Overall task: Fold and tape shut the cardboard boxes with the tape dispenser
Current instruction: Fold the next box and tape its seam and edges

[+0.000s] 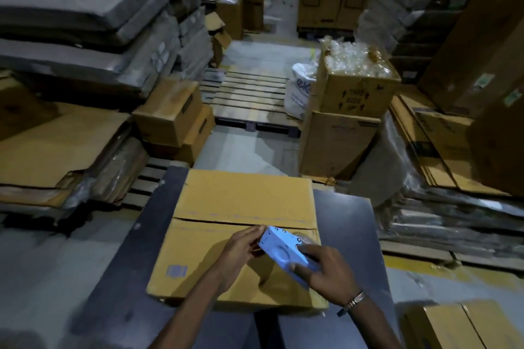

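Warehouse bench: flaps down, seam untaped

Dim warehouse aisle, stacked cartons and a wooden pallet (249, 93) beyond a dark table (113, 278). On it, a cardboard box (235, 198) lying flat, flaps folded closed, centre seam still bare. Just above the near flap, a blue tape dispenser (283, 249), gripped at the handle end by the right hand (326, 272) and pinched at the nose by the left hand (241, 249). Likely readying the tape end. Next: nose down onto one end of the seam, press, then draw straight along it

Cardboard box (226, 207) on table (348, 235), tape dispenser (286, 251) above box's near flap, pallet (249, 93) beyond the table
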`<state>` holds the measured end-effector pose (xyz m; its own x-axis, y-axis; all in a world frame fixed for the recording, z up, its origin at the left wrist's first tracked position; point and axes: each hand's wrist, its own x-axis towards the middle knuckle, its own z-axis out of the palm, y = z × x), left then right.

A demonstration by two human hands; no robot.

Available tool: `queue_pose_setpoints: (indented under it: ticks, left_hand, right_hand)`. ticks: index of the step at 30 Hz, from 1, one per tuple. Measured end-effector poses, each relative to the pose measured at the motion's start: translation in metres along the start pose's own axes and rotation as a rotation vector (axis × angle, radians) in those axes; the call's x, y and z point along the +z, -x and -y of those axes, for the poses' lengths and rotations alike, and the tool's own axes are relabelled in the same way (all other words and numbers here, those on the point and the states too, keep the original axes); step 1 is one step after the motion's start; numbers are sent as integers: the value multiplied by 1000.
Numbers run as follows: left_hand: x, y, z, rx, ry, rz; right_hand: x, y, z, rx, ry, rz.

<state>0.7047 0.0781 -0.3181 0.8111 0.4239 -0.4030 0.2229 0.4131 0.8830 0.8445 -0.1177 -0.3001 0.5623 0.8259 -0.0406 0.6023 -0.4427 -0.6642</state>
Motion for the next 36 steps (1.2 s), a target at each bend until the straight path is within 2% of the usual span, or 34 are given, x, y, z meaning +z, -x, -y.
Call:
queue_pose_setpoints:
  ticks: [7, 13, 17, 21, 25, 36]
  left_hand:
    - [-87, 2, -12, -43, 95, 13]
    - [-144, 1, -17, -102, 31, -229]
    - [-185, -7, -19, -168, 29, -430]
    - [-235, -16, -22, -115, 101, -630]
    - [-270, -27, -28, -89, 29, -530]
    - [-270, -55, 13, -108, 144, -596]
  right_hand:
    - [28, -58, 45, -71, -344, 302]
    - [63, -107, 87, 7, -430, 450]
    - [93, -131, 111, 11, -378, 532]
    - [99, -155, 118, 48, -363, 524]
    - [96, -179, 116, 73, -332, 526]
    - [111, -224, 116, 163, -167, 500]
